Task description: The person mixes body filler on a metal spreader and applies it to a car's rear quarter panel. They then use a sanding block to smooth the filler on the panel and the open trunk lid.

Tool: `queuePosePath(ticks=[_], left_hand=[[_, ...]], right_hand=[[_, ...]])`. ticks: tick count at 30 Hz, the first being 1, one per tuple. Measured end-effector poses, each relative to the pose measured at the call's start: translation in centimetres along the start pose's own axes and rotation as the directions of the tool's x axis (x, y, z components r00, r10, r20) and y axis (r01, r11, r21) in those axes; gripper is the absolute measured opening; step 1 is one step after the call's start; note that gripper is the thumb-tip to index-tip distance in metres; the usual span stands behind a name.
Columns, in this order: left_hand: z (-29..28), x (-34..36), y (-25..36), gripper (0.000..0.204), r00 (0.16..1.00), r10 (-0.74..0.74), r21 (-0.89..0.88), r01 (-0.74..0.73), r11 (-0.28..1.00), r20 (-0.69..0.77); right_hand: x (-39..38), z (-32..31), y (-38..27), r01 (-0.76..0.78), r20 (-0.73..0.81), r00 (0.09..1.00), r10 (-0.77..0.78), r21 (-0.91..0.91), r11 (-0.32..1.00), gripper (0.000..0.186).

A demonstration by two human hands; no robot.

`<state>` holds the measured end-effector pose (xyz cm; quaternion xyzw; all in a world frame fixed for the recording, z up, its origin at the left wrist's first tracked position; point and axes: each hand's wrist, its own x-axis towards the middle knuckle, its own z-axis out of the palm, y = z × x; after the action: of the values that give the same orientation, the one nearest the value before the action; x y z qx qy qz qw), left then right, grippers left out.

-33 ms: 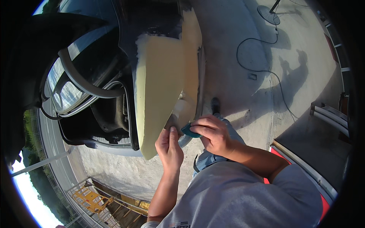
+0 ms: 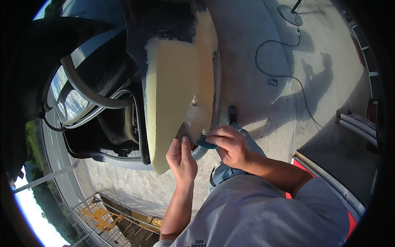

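Just off the car's rear corner, my two hands work close together. My left hand (image 2: 182, 161) pinches a thin, flat, grey-brown plate (image 2: 184, 131) between thumb and fingers. A small teal spreader (image 2: 207, 143) is gripped in my right hand (image 2: 231, 144), its edge close to the plate; whether they touch I cannot tell. Beyond them is the car's rear body panel (image 2: 175, 86), coated in smooth cream filler with ragged edges against the dark paint. A paler, shiny patch (image 2: 198, 116) shows on the panel just past the plate.
The open boot (image 2: 111, 131) lies left of the panel, with a curved grey hinge arm (image 2: 84, 88) above it. A dark cable (image 2: 284, 76) runs over the concrete from a round stand base (image 2: 290, 15). Yellow barriers (image 2: 101, 216) stand lower left.
The teal spreader has tipped slightly downward, and a small light gap shows between it and the plate. My hands otherwise hold nearly the same position.
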<state>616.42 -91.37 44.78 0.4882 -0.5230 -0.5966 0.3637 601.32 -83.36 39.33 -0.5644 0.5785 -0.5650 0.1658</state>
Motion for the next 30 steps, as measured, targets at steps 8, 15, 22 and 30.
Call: queuePosePath(ticks=[8,15,22,30], left_hand=[[-1.1,4.6,3.0,0.021,0.966,0.101,-0.279,-0.168,0.945,-0.238],[-1.6,5.1,2.8,0.024,0.940,0.013,-0.273,-0.113,0.955,-0.342],[-1.7,5.5,1.7,0.026,0.923,-0.025,-0.316,-0.106,0.943,-0.385],[-3.2,6.1,1.7,0.026,0.945,-0.037,-0.313,-0.071,0.947,-0.326]], right_hand=[[5.0,-0.8,11.5,-0.602,0.134,0.554,0.821,0.746,0.285,0.025],[19.0,-1.4,24.0,-0.254,-0.318,0.736,0.597,0.689,0.679,0.027],[25.7,1.4,27.5,-0.177,-0.525,0.774,0.354,0.359,0.917,0.024],[24.2,3.8,27.1,-0.142,-0.576,0.761,0.299,0.302,0.943,0.024]])
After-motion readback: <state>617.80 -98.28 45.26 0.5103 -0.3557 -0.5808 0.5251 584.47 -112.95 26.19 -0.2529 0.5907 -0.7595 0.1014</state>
